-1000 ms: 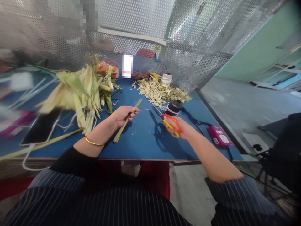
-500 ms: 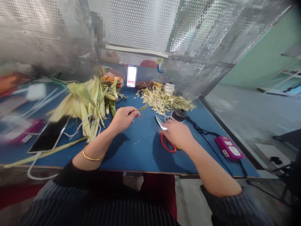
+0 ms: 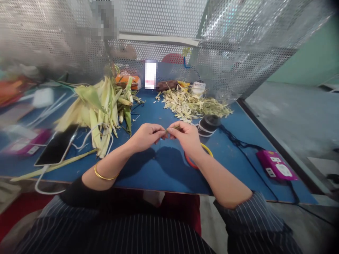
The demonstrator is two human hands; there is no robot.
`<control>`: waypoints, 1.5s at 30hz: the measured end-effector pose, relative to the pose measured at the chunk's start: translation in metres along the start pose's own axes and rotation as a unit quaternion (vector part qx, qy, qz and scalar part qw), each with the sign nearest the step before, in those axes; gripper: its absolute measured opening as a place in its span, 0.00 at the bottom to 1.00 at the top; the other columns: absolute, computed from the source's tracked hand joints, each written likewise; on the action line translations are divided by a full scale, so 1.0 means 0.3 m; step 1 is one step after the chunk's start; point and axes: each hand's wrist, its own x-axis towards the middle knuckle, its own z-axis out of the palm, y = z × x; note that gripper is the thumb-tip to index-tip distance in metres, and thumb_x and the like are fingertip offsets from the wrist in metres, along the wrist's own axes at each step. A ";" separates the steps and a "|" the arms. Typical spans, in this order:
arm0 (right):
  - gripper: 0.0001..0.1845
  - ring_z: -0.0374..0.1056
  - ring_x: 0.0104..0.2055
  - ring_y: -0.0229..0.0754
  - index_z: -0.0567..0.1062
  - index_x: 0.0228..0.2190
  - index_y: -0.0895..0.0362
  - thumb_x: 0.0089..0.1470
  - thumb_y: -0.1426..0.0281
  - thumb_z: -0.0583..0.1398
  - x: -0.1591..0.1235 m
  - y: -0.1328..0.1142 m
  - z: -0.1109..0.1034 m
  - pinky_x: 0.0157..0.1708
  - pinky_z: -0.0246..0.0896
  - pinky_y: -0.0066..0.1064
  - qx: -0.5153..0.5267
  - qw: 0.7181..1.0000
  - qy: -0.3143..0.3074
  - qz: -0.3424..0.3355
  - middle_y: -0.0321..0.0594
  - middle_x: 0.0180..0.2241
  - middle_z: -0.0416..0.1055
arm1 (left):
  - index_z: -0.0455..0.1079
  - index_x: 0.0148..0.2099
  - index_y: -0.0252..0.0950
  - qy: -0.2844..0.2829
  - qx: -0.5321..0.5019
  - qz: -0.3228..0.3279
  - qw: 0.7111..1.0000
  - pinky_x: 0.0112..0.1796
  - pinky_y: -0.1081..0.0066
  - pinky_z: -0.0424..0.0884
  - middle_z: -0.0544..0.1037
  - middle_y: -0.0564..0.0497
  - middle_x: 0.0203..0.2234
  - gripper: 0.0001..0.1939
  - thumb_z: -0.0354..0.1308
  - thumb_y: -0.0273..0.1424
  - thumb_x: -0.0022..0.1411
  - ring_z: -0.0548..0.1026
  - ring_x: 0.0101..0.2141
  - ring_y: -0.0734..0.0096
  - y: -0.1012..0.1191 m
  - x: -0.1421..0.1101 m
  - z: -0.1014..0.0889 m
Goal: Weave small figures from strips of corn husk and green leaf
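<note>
Blue covers the table [image 3: 148, 173], which carries a big pile of pale green corn husks [image 3: 87, 106] at the left and a lower heap of husk scraps [image 3: 182, 102] toward the back right. Over the bare middle, the left hand [image 3: 148, 137] and right hand [image 3: 188, 135] meet at the fingertips. Each grip is closed to a pinch, thumb against forefinger; both wrists are held level, knuckles up, forearms slanting inward. Just beyond the right hand stands a black spool [image 3: 210, 123] wound with white cord. Red-and-yellow scissor handles [image 3: 209, 150] show beneath the right wrist. Smallest, a thin green husk strip [image 3: 178, 128] sits pinched between both hands, mostly hidden by fingers.
</note>
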 end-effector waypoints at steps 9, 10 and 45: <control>0.08 0.65 0.23 0.34 0.74 0.25 0.57 0.47 0.64 0.63 -0.005 0.013 -0.005 0.27 0.64 0.29 -0.027 0.999 0.004 -0.023 0.34 0.20 0.71 | 0.74 0.32 0.32 -0.024 -0.086 -0.034 0.995 0.20 0.77 0.58 0.70 0.52 0.18 0.15 0.53 0.38 0.61 0.63 0.19 0.79 -0.016 0.007 0.007; 0.08 0.65 0.23 0.34 0.74 0.24 0.57 0.47 0.65 0.63 -0.005 0.013 -0.005 0.27 0.64 0.29 -0.026 0.999 0.007 -0.025 0.34 0.20 0.71 | 0.74 0.32 0.32 -0.022 -0.090 -0.032 0.995 0.20 0.77 0.58 0.70 0.52 0.19 0.15 0.53 0.38 0.60 0.63 0.19 0.79 -0.018 0.008 0.008; 0.09 0.51 0.16 0.29 0.70 0.24 0.56 0.50 0.64 0.59 0.020 0.036 -0.033 0.17 0.48 0.24 -0.022 0.999 -0.016 0.040 0.28 0.17 0.59 | 0.76 0.37 0.32 0.056 -0.291 -0.116 0.948 0.16 0.81 0.51 0.73 0.51 0.26 0.12 0.59 0.36 0.56 0.59 0.17 0.85 -0.036 0.033 0.014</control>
